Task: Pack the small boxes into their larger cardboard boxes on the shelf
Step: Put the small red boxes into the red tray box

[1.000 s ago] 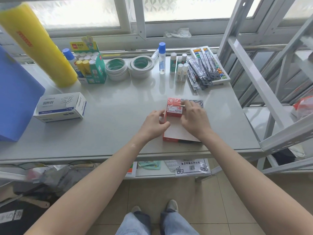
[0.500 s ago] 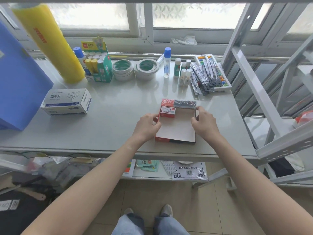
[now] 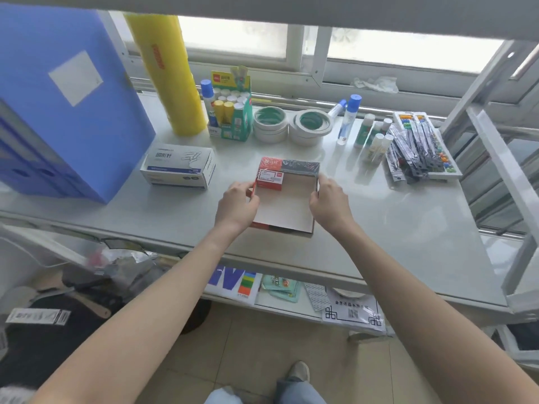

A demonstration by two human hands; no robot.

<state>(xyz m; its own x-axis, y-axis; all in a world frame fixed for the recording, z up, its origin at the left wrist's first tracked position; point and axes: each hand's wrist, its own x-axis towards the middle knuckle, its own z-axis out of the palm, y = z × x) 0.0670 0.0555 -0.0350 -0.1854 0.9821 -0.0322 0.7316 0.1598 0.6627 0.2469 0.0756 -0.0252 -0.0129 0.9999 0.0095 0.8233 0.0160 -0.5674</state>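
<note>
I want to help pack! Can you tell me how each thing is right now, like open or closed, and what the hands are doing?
Cardboard box: open, mostly empty.
Small red box: closed, in the box's far left corner.
White box: closed, lying flat.
Left hand: gripping the cardboard box's left wall.
Right hand: gripping its right wall.
Glue-stick box: open, upright.

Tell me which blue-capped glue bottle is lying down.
The blue-capped bottle behind the right tape stack lies on its side; the one beside it and the one by the yellow roll stand upright.

Blue file box [image 3: 58, 112] cut off at left edge; print on small red box [image 3: 269, 177] too blurred to be read.
</note>
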